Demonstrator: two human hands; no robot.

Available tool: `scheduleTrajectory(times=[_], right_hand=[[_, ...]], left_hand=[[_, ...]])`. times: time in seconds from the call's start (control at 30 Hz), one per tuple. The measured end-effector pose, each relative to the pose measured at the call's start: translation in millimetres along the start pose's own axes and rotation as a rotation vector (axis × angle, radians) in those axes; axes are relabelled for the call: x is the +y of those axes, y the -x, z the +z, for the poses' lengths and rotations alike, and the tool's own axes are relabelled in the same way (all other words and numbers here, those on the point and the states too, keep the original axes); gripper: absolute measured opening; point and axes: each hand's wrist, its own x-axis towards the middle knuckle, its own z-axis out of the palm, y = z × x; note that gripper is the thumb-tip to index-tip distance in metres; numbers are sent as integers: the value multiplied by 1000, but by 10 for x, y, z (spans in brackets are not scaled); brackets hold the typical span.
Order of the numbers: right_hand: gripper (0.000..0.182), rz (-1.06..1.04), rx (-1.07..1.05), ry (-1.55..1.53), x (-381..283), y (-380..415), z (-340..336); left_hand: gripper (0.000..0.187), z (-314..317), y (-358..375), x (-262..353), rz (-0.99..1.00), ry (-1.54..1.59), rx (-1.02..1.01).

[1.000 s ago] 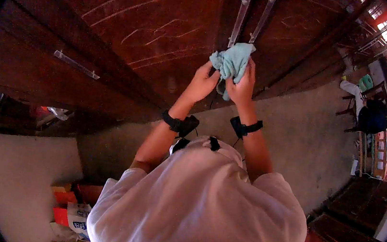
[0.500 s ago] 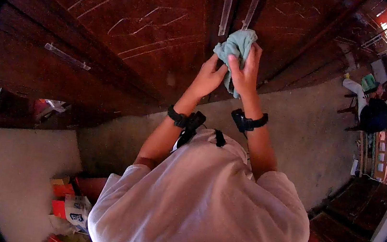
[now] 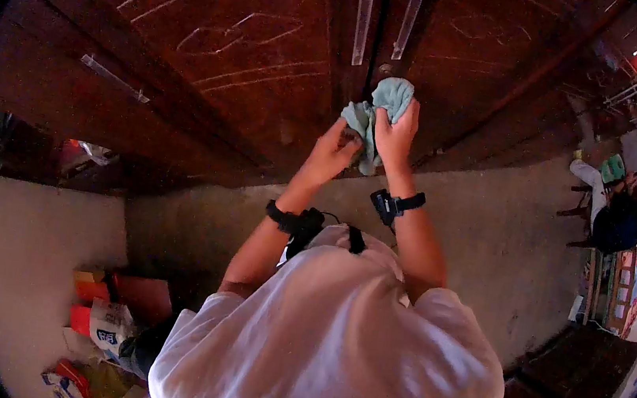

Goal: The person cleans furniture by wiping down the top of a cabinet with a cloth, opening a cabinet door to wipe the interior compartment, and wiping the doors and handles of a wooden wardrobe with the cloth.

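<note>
A pale green cloth (image 3: 392, 95) is bunched between my two hands, in front of a dark red-brown wooden cabinet (image 3: 266, 41). My left hand (image 3: 331, 155) is closed on the lower left part of the cloth. With fingers wrapped round it, my right hand (image 3: 395, 135) grips the upper right part, and a fold hangs down between the hands. Just above the cloth are two long upright door handles (image 3: 364, 18), side by side. Both wrists wear black straps with small devices.
At the left, a drawer handle (image 3: 115, 78) sits on the cabinet, with an open shelf of items below. Bags and boxes (image 3: 112, 325) lie on the floor (image 3: 489, 236) at lower left. A person in dark clothing (image 3: 619, 222) sits at the far right, near a dark chest (image 3: 584, 367).
Both hands have come down with the cloth, away from the door handles. The cloth now spreads into two bunches, one in each hand. The view has shifted slightly.
</note>
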Motion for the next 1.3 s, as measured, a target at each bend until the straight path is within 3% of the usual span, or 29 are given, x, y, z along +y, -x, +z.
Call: scheduleTrajectory(times=[0.1, 0.17, 0.3, 0.43, 0.57, 0.6, 0.63, 0.7, 0.73, 0.93, 1.07, 1.3], right_hand=[[38, -146, 23, -81, -375, -141, -23], [39, -186, 27, -85, -537, -240, -14], [51, -105, 35, 8, -300, -261, 69], [46, -81, 49, 72, -57, -73, -14], [28, -16, 51, -216, -4, -147, -200], [22, -54, 104, -306, -252, -256, -270], [23, -87, 142, -300, -461, -388, -325], [26, -236, 121, -309, -738, -644, -379], [28, -303, 109, -244, -895, -787, -402], [41, -581, 224, -7, -1533, -1494, -412], [55, -523, 250, 243, -1736, -1548, -406], [51, -432, 279, 86, -1567, -1379, -376]], left_hand=[[39, -74, 13, 481, 97, -127, 79], [39, -103, -63, 589, 334, -170, 193], [32, -65, -92, 623, 335, -307, 193], [24, -152, -18, 604, 146, -625, 103], [18, -258, -127, 1097, 238, -499, 238], [17, -248, -183, 1243, 166, -404, 275], [17, -231, -261, 1361, 173, -402, 281], [22, -191, -394, 1573, 413, -409, 369], [20, -170, -410, 1668, 226, -303, 335], [21, -136, -637, 1502, 367, -241, 433], [19, -129, -644, 1477, 413, -250, 441], [21, -112, -626, 1422, 412, -222, 394]])
